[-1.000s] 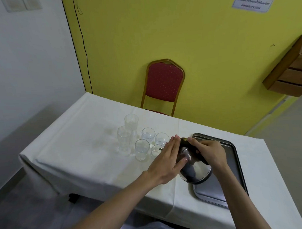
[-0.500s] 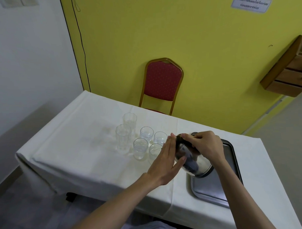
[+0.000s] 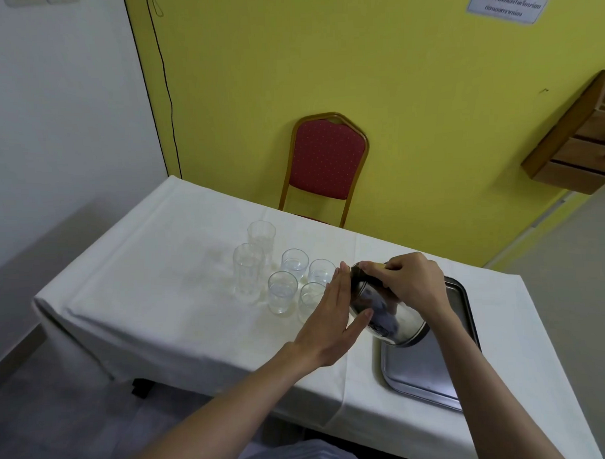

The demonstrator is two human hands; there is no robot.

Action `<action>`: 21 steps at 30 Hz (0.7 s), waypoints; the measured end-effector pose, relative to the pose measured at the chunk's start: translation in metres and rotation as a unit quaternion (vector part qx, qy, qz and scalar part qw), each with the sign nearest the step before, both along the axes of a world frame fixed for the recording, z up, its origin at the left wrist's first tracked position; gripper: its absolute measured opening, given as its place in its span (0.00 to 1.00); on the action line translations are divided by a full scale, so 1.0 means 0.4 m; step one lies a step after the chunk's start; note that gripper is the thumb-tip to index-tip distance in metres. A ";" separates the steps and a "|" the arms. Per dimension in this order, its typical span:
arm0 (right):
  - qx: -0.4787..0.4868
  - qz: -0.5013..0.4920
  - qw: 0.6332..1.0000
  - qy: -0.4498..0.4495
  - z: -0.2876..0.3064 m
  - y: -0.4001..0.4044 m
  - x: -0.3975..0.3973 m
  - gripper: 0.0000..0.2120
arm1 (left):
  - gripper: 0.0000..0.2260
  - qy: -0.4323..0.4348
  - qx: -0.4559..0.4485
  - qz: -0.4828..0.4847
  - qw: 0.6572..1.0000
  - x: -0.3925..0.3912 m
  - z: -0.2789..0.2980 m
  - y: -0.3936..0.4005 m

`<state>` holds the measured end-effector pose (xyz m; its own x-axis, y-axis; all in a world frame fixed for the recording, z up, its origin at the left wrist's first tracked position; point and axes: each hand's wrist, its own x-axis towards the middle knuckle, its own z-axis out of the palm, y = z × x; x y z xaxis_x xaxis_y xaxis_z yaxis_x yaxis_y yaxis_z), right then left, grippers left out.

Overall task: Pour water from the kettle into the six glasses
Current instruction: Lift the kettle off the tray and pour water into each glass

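A steel kettle (image 3: pixel 383 312) is tilted to the left, lifted above the left end of a metal tray (image 3: pixel 426 372). My right hand (image 3: pixel 412 280) grips its top and handle. My left hand (image 3: pixel 335 314) lies flat against the kettle's left side, fingers straight. Several clear glasses stand in a cluster just left of the kettle: two tall ones (image 3: pixel 249 270) at the left and short ones (image 3: pixel 282 292) beside them. The nearest short glass (image 3: pixel 310 294) is partly hidden behind my left hand. Water shows in the short glasses.
The table wears a white cloth (image 3: pixel 152 286). A red chair (image 3: pixel 326 159) stands behind it against the yellow wall. A wooden box (image 3: pixel 579 140) hangs on the wall at the right. A black cable (image 3: pixel 162 86) runs down the wall corner.
The kettle has risen off the tray and tipped further left toward the glasses, with both hands moving along with it.
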<state>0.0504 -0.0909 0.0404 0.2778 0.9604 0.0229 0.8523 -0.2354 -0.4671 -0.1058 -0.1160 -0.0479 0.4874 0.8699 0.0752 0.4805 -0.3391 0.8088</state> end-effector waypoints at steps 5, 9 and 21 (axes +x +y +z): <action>0.002 0.004 1.000 -0.001 0.006 -0.005 -0.006 0.32 | 0.36 0.001 0.000 0.002 1.000 -0.001 -0.002 -0.003; 0.003 0.010 1.000 -0.012 0.013 -0.009 -0.009 0.32 | 0.36 -0.002 -0.002 0.002 1.000 0.000 0.000 -0.009; -0.008 0.015 1.000 -0.015 0.016 -0.008 -0.017 0.30 | 0.35 0.000 0.002 -0.001 1.000 -0.006 -0.010 -0.007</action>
<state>0.0436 -0.0941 0.0468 0.2482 0.9686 0.0152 0.8727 -0.2167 -0.4374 -0.1082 -0.1190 -0.0521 0.4884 0.8691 0.0782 0.4806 -0.3427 0.8072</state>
